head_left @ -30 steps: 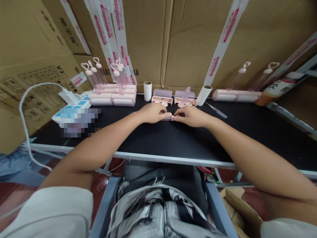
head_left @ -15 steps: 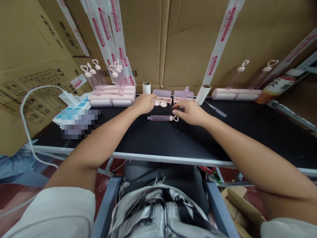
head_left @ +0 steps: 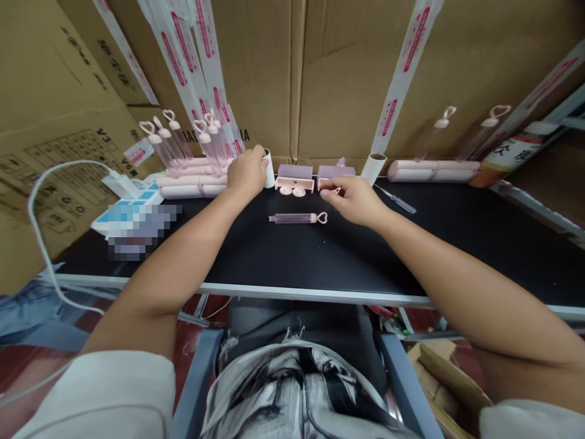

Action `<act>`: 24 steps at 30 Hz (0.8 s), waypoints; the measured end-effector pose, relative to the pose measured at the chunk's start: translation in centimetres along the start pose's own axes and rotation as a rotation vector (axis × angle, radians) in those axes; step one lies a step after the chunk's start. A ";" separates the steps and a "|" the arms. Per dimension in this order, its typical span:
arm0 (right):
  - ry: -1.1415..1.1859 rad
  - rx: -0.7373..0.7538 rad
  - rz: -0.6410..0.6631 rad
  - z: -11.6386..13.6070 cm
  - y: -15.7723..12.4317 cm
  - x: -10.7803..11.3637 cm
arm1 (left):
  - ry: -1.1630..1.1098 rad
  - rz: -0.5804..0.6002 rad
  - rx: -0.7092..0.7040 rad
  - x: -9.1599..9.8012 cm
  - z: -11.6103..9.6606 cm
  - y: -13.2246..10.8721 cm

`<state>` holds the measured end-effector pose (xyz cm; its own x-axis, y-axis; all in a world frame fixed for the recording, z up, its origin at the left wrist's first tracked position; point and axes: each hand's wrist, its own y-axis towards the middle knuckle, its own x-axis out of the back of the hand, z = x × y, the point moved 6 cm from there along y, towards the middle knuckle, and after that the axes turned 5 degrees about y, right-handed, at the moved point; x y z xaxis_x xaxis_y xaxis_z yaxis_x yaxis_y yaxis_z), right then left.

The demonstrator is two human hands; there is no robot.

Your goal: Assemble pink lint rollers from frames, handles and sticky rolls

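My left hand (head_left: 247, 174) is curled against the left side of an upright white tube (head_left: 269, 172); most of its fingertips are hidden. My right hand (head_left: 354, 198) is at the right-hand pink case, thumb and index finger drawn together around a small pink part (head_left: 337, 190) that is mostly covered. To the left stands an opened pink case (head_left: 295, 183) with two pale round discs (head_left: 292, 191) in front. A clear pink-tinted wand (head_left: 295, 218) with a heart-shaped handle lies flat on the black table in front of both hands.
Pink cylinders (head_left: 192, 186) with upright heart-topped wands stand at left, and more cylinders (head_left: 434, 171) at right. A second white tube (head_left: 373, 169) leans near a screwdriver (head_left: 397, 199). A bottle (head_left: 512, 155), power strip (head_left: 146, 195) and cardboard wall (head_left: 338, 79) border the table.
My left hand has moved left and slightly up, from in front of the discs to beside the white tube. The right hand's fingers have closed together at the right-hand case.
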<state>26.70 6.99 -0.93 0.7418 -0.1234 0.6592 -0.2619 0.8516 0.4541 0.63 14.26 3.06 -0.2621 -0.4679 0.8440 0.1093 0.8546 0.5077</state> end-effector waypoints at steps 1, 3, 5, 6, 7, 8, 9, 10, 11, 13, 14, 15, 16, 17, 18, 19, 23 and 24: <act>0.003 -0.007 -0.007 0.0 0.0 0.1 | -0.031 -0.036 -0.009 0.6 -0.3 0.0; 0.013 -0.010 -0.012 0.0 0.1 0.1 | -0.102 -0.080 -0.048 1.4 -1.1 -0.1; 0.028 -0.003 -0.009 0.0 0.1 0.0 | -0.152 -0.056 -0.091 1.1 -1.9 -0.1; 0.033 0.002 -0.008 0.0 0.1 0.0 | -0.163 -0.022 -0.106 0.7 -2.3 0.0; 0.039 0.008 -0.006 0.0 0.1 0.0 | -0.166 0.019 -0.118 0.2 -2.6 0.0; 0.045 0.013 -0.002 0.0 0.1 -0.1 | -0.162 0.056 -0.126 -0.3 -2.9 0.1; 0.049 0.017 0.000 0.0 0.1 0.0 | -0.151 0.085 -0.131 -0.7 -3.1 0.2; 0.051 0.019 0.002 0.0 0.1 0.0 | -0.136 0.105 -0.141 -1.0 -3.3 0.3; 0.052 0.021 0.004 0.1 0.1 0.0 | -0.120 0.111 -0.151 -1.2 -3.5 0.5; 0.052 0.022 0.004 0.1 0.1 0.1 | -0.080 0.106 -0.171 -1.3 -3.7 0.9; 0.052 0.022 0.003 0.1 0.1 0.2 | -0.057 0.106 -0.177 -1.4 -3.8 1.1; 0.051 0.022 0.003 0.1 0.1 0.2 | -0.034 0.112 -0.180 -1.5 -3.9 1.2; 0.050 0.023 0.003 0.1 0.0 0.3 | -0.012 0.120 -0.182 -1.6 -4.0 1.4; 0.049 0.023 0.002 0.2 0.0 0.3 | 0.006 0.130 -0.183 -1.6 -4.1 1.5; 0.046 0.022 0.002 0.2 0.0 0.3 | 0.018 0.138 -0.183 -1.7 -4.1 1.6; 0.043 0.020 0.001 0.2 0.0 0.3 | 0.023 0.143 -0.184 -1.8 -4.2 1.6; 0.043 0.012 0.002 0.2 0.1 0.3 | 0.013 0.152 -0.174 -1.7 -4.2 1.7; 0.045 0.011 0.005 0.3 0.1 0.3 | 0.009 0.158 -0.173 -1.6 -4.2 1.7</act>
<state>26.75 6.89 -0.53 0.7677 -0.0961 0.6336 -0.2719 0.8464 0.4579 5.25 15.51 3.29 -0.2201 -0.3338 0.9166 0.3108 0.8666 0.3903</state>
